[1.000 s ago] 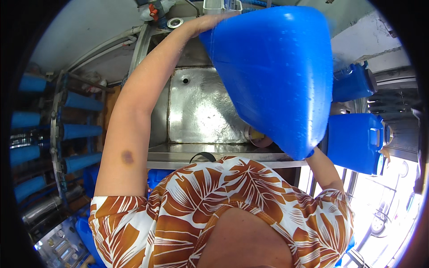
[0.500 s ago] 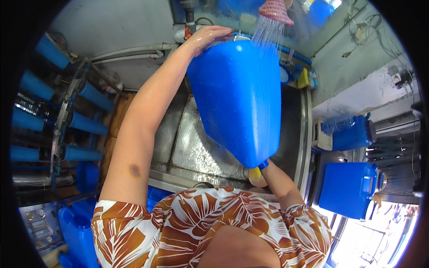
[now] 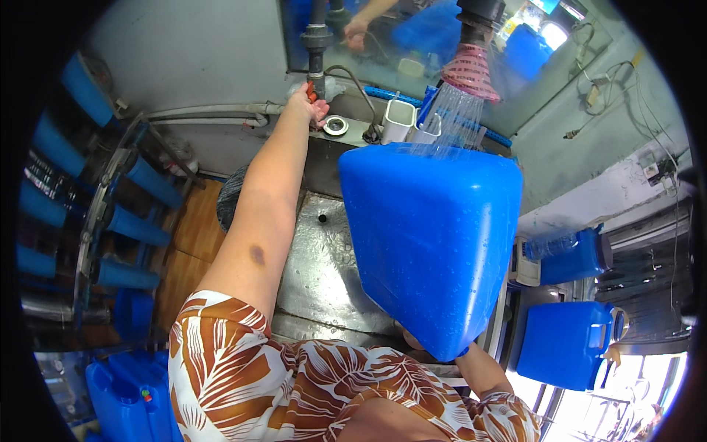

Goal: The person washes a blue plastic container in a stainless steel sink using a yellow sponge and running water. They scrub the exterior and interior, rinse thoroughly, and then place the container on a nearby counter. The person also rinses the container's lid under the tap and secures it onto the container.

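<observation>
My left hand (image 3: 311,107) reaches up to a red valve handle (image 3: 311,90) on the upright pipe, fingers curled on it. At the lower end of a tilted blue jerrycan (image 3: 431,236), my right hand (image 3: 464,350) holds on, mostly hidden behind it. Water sprays from a pink-wrapped nozzle (image 3: 469,74) onto the jerrycan's upper side, over a steel sink (image 3: 317,250).
Blue filter housings (image 3: 132,221) on a rack stand at left, with blue jerrycans (image 3: 129,398) below. More jerrycans (image 3: 560,342) sit at right. White containers (image 3: 399,118) and a round drain fitting (image 3: 336,125) are on the back ledge. Cables (image 3: 618,88) hang on the right wall.
My left hand has let go of the jerrycan and moved to the red valve. The jerrycan first moved left under the spray, then slightly right and lower in the picture. Spray shows since half a second ago.
</observation>
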A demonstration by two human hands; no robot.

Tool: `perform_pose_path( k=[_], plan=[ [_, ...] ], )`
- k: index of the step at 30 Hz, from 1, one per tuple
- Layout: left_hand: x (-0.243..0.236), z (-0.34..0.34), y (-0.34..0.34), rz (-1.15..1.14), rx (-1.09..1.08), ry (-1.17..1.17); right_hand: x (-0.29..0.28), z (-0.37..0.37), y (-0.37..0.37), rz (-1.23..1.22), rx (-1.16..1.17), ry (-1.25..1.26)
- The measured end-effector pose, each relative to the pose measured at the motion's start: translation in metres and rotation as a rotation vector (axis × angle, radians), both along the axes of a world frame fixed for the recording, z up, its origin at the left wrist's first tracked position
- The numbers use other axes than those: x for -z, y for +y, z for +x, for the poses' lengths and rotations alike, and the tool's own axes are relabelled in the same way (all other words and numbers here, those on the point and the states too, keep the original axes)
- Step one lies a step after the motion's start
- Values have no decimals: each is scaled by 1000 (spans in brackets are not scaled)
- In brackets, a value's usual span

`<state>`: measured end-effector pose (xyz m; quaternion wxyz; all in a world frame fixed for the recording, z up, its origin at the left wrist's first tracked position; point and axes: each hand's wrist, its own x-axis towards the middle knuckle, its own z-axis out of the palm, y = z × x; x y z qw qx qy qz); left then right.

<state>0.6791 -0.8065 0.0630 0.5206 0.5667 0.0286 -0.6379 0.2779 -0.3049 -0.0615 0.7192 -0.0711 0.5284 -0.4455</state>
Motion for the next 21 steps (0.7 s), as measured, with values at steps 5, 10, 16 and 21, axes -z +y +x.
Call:
perform_pose_path(
  k=[5,10,16,21],
  plan=[
    [15,-16,23,-123,334,-1056,-2,1,1,-12,47,-9],
    [-18,-47,146,-1067,569,-534,-5,13,-15,-64,86,-40],
    [-47,-21,264,-1433,814,-618,-21,16,-29,-120,133,-82],
    [-47,-6,308,-1216,470,-743,-37,-2,-35,-126,47,-217]
  ],
)
